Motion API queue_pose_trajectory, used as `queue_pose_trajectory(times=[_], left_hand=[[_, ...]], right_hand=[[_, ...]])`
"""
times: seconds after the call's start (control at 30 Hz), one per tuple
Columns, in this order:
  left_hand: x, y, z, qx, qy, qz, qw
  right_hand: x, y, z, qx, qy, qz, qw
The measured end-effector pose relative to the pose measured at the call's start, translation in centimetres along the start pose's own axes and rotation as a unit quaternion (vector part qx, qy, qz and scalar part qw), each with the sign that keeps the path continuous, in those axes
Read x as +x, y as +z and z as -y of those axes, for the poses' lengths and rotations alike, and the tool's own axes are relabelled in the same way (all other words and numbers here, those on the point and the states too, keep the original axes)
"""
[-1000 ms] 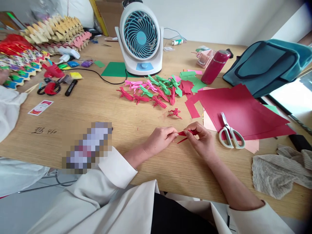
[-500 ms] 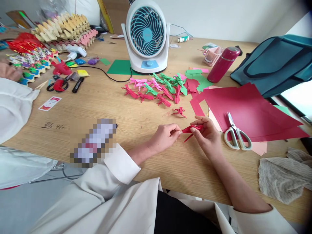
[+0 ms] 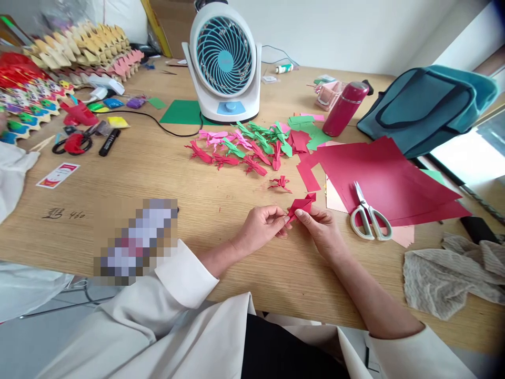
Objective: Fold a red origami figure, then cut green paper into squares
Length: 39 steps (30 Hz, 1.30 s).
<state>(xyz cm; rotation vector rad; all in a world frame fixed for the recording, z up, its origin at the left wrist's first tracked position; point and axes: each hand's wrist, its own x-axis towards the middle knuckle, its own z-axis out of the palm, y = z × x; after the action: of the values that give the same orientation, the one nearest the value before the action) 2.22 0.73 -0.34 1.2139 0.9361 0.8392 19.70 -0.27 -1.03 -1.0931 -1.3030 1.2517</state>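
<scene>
A folded red paper piece [image 3: 300, 207] is held between both hands above the wooden table. My left hand [image 3: 262, 227] pinches its lower left tip. On its right side, the thumb and fingers of my right hand [image 3: 325, 231] grip the paper. Just beyond it lies a small red folded figure [image 3: 280, 183]. Farther back is a cluster of folded paper figures in red, pink and green [image 3: 252, 146]. White-handled scissors [image 3: 369, 216] rest to the right of my right hand, with their blades pointing away.
Red sheets [image 3: 394, 179], a red bottle [image 3: 344, 110] and a teal bag [image 3: 426, 108] are at the right. A fan [image 3: 226, 63] stands at the back. A blurred-out object [image 3: 138, 242] lies left; another person's sleeve [image 3: 13, 171] shows at the far left edge.
The red paper has turned in my hands and now shows a broader face, with a point sticking up at the right. The whole view has shifted, moving the table items leftward.
</scene>
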Motion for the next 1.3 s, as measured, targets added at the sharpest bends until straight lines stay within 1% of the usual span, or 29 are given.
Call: queue_pose_trajectory(times=[0.13,0.23,0.33,0.4,0.47,0.53,0.67,0.8,1.03,1.17,1.3], left_hand=[[-0.1,0.1,0.1,0.001,-0.008,0.018,1.000],[-0.2,0.0,-0.1,0.041,0.002,0.022,0.999],[-0.2,-0.3,-0.4,0.117,0.056,0.001,0.992],[-0.2,-0.4,-0.7,0.161,0.104,-0.028,0.981],[-0.1,-0.6,-0.8,0.180,0.140,-0.053,0.972],[0.0,-0.7,-0.7,0.172,0.156,-0.066,0.970],[0.3,-0.9,-0.1,0.129,0.146,-0.058,0.979],[0.5,-1.0,0.2,0.089,0.121,-0.043,0.988],[0.6,-1.1,0.2,0.024,0.098,-0.017,0.995],[0.7,-1.0,0.2,0.023,0.087,-0.002,0.996],[0.7,-1.0,0.3,0.025,0.073,0.011,0.997]], right_hand=[[0.0,0.2,-0.3,0.019,0.018,0.018,0.999],[0.0,0.4,-0.3,0.019,0.011,0.010,1.000],[0.0,0.6,-0.1,-0.005,-0.010,0.010,1.000],[-0.1,0.7,0.0,-0.040,-0.024,0.029,0.999],[-0.2,0.8,0.1,-0.079,-0.034,0.057,0.995],[-0.3,0.8,0.0,-0.118,-0.043,0.083,0.989],[-0.5,0.9,-0.2,-0.182,-0.054,0.111,0.975],[-0.7,1.1,0.1,-0.212,-0.058,0.117,0.969],[-0.7,1.2,0.6,-0.217,-0.051,0.118,0.968],[-0.6,1.2,0.7,-0.203,-0.051,0.119,0.970],[-0.6,1.2,0.7,-0.201,-0.066,0.120,0.970]])
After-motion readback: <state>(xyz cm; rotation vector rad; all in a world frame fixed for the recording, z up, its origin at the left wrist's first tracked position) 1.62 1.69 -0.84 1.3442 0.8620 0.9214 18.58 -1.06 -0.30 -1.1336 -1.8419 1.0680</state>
